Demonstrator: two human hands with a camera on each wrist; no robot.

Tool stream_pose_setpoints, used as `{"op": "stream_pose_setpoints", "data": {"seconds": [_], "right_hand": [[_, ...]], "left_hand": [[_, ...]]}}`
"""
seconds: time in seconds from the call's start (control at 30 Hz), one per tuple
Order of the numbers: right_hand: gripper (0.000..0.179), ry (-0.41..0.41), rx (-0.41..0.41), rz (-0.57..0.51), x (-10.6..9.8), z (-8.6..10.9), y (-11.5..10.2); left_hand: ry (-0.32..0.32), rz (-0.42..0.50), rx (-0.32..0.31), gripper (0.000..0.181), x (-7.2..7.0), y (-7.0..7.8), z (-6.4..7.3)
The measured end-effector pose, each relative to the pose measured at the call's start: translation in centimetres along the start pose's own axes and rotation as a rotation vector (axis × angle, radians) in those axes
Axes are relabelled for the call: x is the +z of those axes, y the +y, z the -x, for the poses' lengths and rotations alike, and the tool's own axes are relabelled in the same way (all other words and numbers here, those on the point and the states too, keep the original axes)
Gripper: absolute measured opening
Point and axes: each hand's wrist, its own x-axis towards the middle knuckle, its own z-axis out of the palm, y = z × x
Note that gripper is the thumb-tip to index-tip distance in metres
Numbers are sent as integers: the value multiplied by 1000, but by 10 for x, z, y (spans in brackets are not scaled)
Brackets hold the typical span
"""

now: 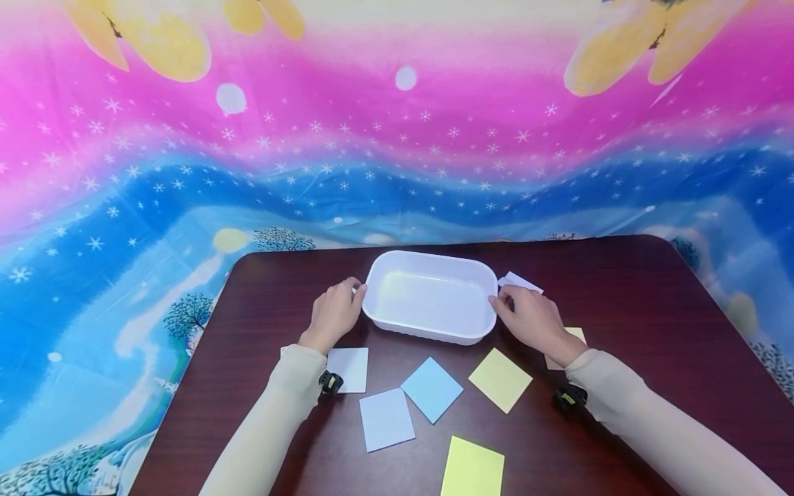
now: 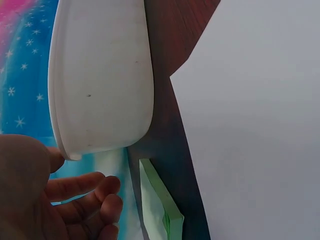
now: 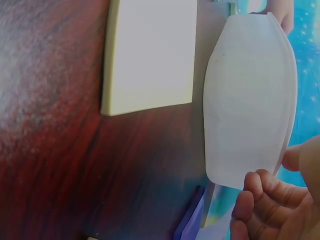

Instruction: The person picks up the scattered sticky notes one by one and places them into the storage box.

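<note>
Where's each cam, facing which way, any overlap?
Head: on the head, facing forward and down at the tub; left hand, right hand, sleeves visible.
Left wrist: on that wrist, facing the tub's side; left hand visible.
Right wrist: likewise, facing the tub; right hand, part of left hand visible.
Both wrist views share the tub and backdrop.

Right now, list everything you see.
tub: 1, white, between the hands
yellow pads: 2, yellow, nearer than the tub
blue pad: 1, light blue, table's middle
pale pads: 2, whitish, left of the blue pad
green pad: 1, green, by the left hand
purple pad: at least 1, purple, by the right hand
partly hidden pad: at least 1, yellow and tan, right wrist
table: 1, brown, underneath
backdrop: 1, pink and blue, behind
wrist devices: 2, black, wrists
sleeves: 2, cream, forearms
left hand: 1, bare, tub's left end
right hand: 1, bare, tub's right end
</note>
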Motion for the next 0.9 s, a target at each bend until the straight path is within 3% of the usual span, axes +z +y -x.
{"op": "stream_pose_setpoints", "data": {"seconds": [0.43, 0.9], "right_hand": [[23, -28, 22, -17, -1, 2, -2], [23, -82, 54, -63, -2, -1, -1]], "left_hand": [[-74, 0, 10, 34, 1, 3, -5], [-84, -10, -8, 37, 3, 1, -2]]}}
